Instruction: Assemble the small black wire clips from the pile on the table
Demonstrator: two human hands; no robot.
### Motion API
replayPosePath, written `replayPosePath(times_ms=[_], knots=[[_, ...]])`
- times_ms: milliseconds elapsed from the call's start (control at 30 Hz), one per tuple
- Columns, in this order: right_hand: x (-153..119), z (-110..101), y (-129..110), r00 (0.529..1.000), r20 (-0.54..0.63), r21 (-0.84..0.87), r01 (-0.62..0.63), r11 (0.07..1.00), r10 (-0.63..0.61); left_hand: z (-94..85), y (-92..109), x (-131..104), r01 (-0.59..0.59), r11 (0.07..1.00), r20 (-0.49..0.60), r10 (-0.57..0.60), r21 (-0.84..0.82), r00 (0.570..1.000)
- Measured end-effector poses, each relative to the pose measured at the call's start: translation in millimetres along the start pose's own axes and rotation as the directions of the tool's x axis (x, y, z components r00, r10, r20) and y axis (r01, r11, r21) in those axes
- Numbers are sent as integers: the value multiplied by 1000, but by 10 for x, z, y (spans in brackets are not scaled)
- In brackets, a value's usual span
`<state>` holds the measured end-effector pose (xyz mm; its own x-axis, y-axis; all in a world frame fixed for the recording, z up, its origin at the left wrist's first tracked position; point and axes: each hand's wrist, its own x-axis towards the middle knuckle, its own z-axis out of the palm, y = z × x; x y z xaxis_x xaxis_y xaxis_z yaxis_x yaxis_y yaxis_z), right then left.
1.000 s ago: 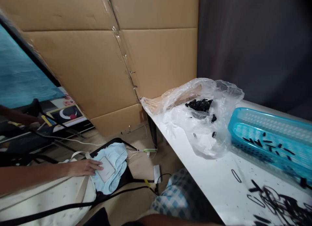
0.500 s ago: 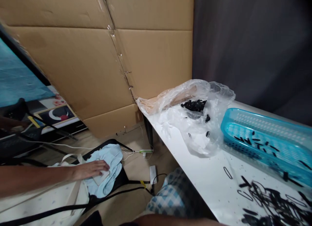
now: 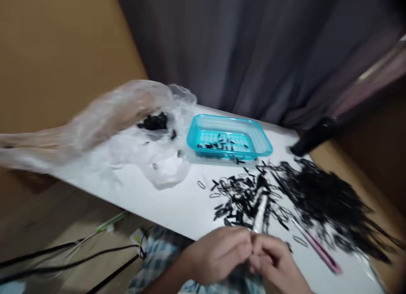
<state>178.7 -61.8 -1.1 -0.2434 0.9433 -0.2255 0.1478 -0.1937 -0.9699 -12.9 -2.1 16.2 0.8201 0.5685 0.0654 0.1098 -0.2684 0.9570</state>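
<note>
My left hand (image 3: 222,251) and my right hand (image 3: 275,260) meet at the table's near edge, fingers closed and pressed together. What sits between the fingertips is hidden. A narrow whitish strip (image 3: 260,213) sticks up just beyond them; blur leaves unclear whether it is held or lies on the table. Past the hands spreads a scatter of small black loops and short black pieces (image 3: 236,196). To the right, a pink-handled tool with a thin pale tip (image 3: 320,249) lies beside a large heap of black strips and loops (image 3: 326,196).
A blue perforated basket (image 3: 264,148) holding some black pieces stands at the back of the white table (image 3: 196,213). Left of it lies a crumpled clear plastic bag (image 3: 171,179) with a black clump. A dark cylindrical object (image 3: 314,135) juts in at right. Cables (image 3: 104,254) run below left.
The view has swung right, from the chair and cardboard to the table. My left hand was on a light blue cloth on the chair; now both hands are together at the table.
</note>
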Motion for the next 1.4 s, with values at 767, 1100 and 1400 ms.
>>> replayPosePath(times_ms=[767,1100,1400], knots=[[122,34,-100,996,76,224,34,974,-53,-79,93,37,178,983,62,-175,-38,983],[123,30,-90,996,78,175,21,984,-35,-102,103,55,192,980,71,-188,-44,979],[120,23,-90,996,85,170,20,985,-35,-62,129,46,221,973,32,-219,-64,975]])
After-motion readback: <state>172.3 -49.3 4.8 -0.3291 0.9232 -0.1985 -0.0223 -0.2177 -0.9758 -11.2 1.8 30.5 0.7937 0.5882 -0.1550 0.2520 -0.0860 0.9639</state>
